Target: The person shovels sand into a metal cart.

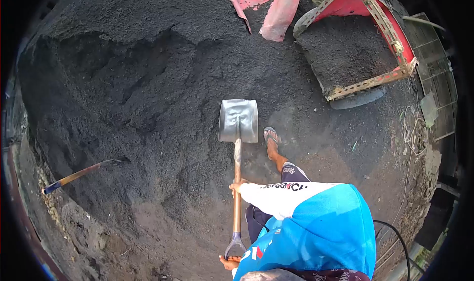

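A shovel (pixel 237 165) with a flat, shiny metal blade lies across the middle of the view, its blade pointing up the frame. The blade carries no visible load and is over dark, grainy material (pixel 187 118). My right hand (pixel 237 187), at the end of a white sleeve, is closed around the wooden shaft. Lower down, my left hand (pixel 230 262) grips the D-shaped handle at the shovel's rear end, partly hidden by the handle and the blue shirt. A sandalled foot (pixel 271 139) stands right of the blade.
At upper right is a cart (pixel 368 85) with a perforated metal frame, red sides, a wheel and dark material inside. Torn red sheeting (pixel 284 14) lies at the top. A second tool's handle (pixel 74 176) slants from the pile at left. Cords (pixel 412 133) lie at right.
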A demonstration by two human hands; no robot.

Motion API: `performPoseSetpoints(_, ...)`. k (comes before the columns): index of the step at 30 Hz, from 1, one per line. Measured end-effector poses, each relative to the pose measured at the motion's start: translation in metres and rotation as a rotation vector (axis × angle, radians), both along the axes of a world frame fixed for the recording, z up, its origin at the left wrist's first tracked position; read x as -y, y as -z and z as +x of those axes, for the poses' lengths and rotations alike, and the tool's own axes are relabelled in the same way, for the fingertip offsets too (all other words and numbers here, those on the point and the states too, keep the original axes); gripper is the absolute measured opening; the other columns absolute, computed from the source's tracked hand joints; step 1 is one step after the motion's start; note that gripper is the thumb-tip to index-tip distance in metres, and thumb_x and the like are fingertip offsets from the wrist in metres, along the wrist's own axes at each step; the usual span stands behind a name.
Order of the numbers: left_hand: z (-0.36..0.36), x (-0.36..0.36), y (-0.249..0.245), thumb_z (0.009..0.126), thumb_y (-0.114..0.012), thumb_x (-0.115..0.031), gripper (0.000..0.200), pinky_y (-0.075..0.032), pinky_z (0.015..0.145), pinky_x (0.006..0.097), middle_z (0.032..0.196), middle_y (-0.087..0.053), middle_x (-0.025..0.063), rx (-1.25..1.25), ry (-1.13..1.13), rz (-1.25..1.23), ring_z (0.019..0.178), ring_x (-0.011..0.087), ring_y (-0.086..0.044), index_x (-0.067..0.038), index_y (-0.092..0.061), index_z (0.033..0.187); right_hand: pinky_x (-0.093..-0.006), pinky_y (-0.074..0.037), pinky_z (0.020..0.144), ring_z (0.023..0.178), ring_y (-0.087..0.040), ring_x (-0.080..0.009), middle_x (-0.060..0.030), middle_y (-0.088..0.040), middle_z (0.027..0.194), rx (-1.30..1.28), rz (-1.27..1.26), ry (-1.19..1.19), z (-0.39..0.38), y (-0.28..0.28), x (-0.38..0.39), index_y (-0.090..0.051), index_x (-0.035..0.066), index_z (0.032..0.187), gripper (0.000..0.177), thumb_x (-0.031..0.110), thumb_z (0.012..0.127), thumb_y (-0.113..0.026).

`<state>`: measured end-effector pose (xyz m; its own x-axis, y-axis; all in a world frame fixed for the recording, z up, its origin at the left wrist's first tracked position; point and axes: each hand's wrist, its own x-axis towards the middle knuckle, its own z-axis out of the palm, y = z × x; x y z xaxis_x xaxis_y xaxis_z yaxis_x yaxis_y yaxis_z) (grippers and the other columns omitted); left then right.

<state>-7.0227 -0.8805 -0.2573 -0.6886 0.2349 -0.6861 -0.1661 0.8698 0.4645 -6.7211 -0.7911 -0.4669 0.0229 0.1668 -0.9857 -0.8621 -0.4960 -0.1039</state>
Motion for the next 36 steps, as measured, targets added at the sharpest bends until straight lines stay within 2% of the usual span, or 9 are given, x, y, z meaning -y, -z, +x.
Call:
performPoseSetpoints(3,-0.066,0.043,-0.032,0.082,-0.054,-0.065,0.060,-0.025,0.036,0.0319,0.042,-0.026,-0.0022,-0.191,-0.133,-0.083,0.035,0.0157,-0.027,-0.018,-0.028,0.054,-0.0433,-0.054,0.045,0.051,-0.062,-0.0261,-0.0114,-0.059,0.061,-0.030,-0.090,-0.103,-0.077,0.012,-0.015,-0.062,-0.001,0.085,0.022,0.013,0.076,-0.076)
performPoseSetpoints(7,0.053,-0.045,0.011,0.084,-0.053,-0.063,0.057,-0.028,0.034,0.0311,0.041,-0.030,-0.0031,0.013,-0.046,0.029,0.033,0.0144,-0.030,-0.019,-0.031,0.055,-0.0426,-0.053,0.045,0.050,-0.061,-0.0264,-0.0115,-0.059,0.061,-0.047,-0.003,-0.068,-0.020,0.080,-0.059,-0.062,0.000,0.083,0.019,0.013,0.078,-0.074)
performPoseSetpoints(9,0.146,-0.116,0.068,0.090,-0.053,-0.052,0.049,-0.032,0.033,0.0333,0.043,-0.032,-0.0011,0.196,0.200,0.157,0.033,0.0137,-0.031,-0.016,-0.035,0.061,-0.0399,-0.051,0.046,0.048,-0.058,-0.0257,-0.0098,-0.057,0.060,0.066,0.183,0.203,0.111,0.108,-0.100,-0.061,0.002,0.080,0.014,0.015,0.085,-0.066)
performPoseSetpoints(17,0.221,-0.175,0.078,0.091,-0.052,-0.048,0.048,-0.035,0.034,0.0347,0.045,-0.036,0.0041,0.500,0.411,0.195,0.034,0.0185,-0.036,-0.010,-0.039,0.065,-0.0423,-0.054,0.050,0.059,-0.061,-0.0229,-0.0102,-0.060,0.073,0.300,0.087,0.630,0.262,-0.031,-0.046,-0.050,0.005,0.095,0.018,0.006,0.086,-0.065)
performPoseSetpoints(24,0.339,-0.201,-0.060,0.094,-0.055,-0.039,0.041,-0.041,0.041,0.0288,0.052,-0.049,0.0076,0.588,1.323,0.792,0.043,0.0172,-0.051,-0.003,-0.049,0.076,-0.0429,-0.056,0.056,0.062,-0.060,-0.0222,-0.0084,-0.056,0.073,0.534,0.425,0.956,0.378,-0.178,0.039,-0.053,0.002,0.087,0.018,0.010,0.082,-0.068)
performPoseSetpoints(27,0.325,-0.178,-0.092,0.094,-0.056,-0.040,0.042,-0.041,0.043,0.0285,0.052,-0.050,0.0070,0.561,1.325,0.775,0.044,0.0163,-0.051,-0.004,-0.049,0.074,-0.0411,-0.055,0.056,0.063,-0.061,-0.0228,-0.0085,-0.056,0.070,0.493,0.482,0.896,0.369,-0.185,0.028,-0.055,0.003,0.086,0.015,0.010,0.083,-0.068)
performPoseSetpoints(34,0.091,-0.066,0.032,0.091,-0.053,-0.050,0.048,-0.036,0.038,0.0327,0.047,-0.036,0.0018,0.442,0.238,0.216,0.037,0.0174,-0.037,-0.011,-0.039,0.066,-0.0391,-0.054,0.043,0.048,-0.058,-0.0211,-0.0092,-0.056,0.063,0.203,0.111,0.355,0.126,-0.025,-0.020,-0.054,0.001,0.087,0.018,0.005,0.079,-0.071)
performPoseSetpoints(35,0.065,-0.039,0.008,0.088,-0.054,-0.052,0.049,-0.033,0.036,0.0351,0.047,-0.036,0.0016,0.277,0.083,0.092,0.037,0.0183,-0.034,-0.013,-0.037,0.064,-0.0411,-0.053,0.043,0.048,-0.058,-0.0220,-0.0102,-0.057,0.064,0.086,-0.014,0.293,0.069,-0.054,-0.012,-0.055,0.001,0.087,0.018,0.005,0.079,-0.071)
performPoseSetpoints(36,0.050,-0.021,-0.020,0.086,-0.054,-0.054,0.052,-0.031,0.036,0.0351,0.047,-0.034,0.0004,0.077,-0.104,-0.009,0.037,0.0179,-0.033,-0.014,-0.033,0.061,-0.0427,-0.053,0.043,0.048,-0.058,-0.0230,-0.0107,-0.057,0.064,0.029,0.002,0.161,0.001,0.022,0.004,-0.055,0.001,0.088,0.020,0.005,0.078,-0.071)
